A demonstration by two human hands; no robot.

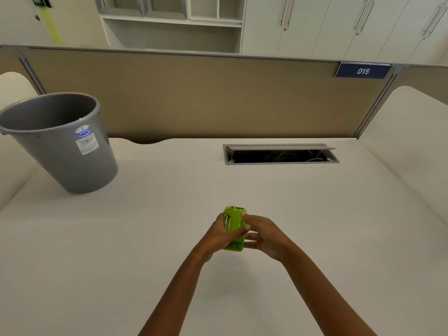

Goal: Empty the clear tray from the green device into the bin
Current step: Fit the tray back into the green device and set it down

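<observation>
A small bright green device (234, 221) is held upright over the middle of the cream desk (145, 238). My left hand (219, 235) wraps its left side, thumb across the front. My right hand (263, 235) touches its right side, with the thumb on the upper edge and the fingers near the bottom. The device's clear tray cannot be told apart from the green body. An open grey bin (60, 141) with a white label stands on the desk at the far left, well away from both hands.
An open cable slot (281, 155) with a raised flap is set in the desk behind the hands. A tan partition (206, 93) with a blue "015" plate (363, 71) closes the back. White cabinets stand beyond it.
</observation>
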